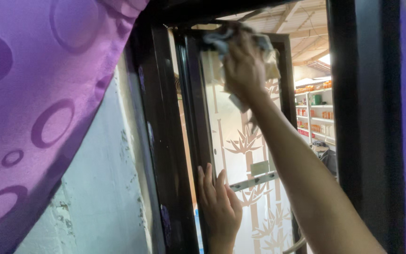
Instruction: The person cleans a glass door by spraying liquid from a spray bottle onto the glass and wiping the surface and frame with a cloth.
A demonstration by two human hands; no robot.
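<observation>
My right hand (244, 66) is raised high and pressed on a crumpled pale cloth (222, 41) against the top of a frosted window pane (240, 146) with a bamboo pattern. Its fingers are closed around the cloth. Lower down, my left hand (219, 207) lies flat with fingers spread on the pane, right beside its dark frame (194, 117). The window leaf stands swung open outwards. A metal latch (258, 175) crosses the pane just right of my left hand.
A purple curtain (34, 108) with circle patterns hangs at the left over a pale, chipped wall (104, 202). A dark outer window frame (358, 122) stands at the right. Beyond the window are white shelves (316, 113) with orange containers under a wooden roof.
</observation>
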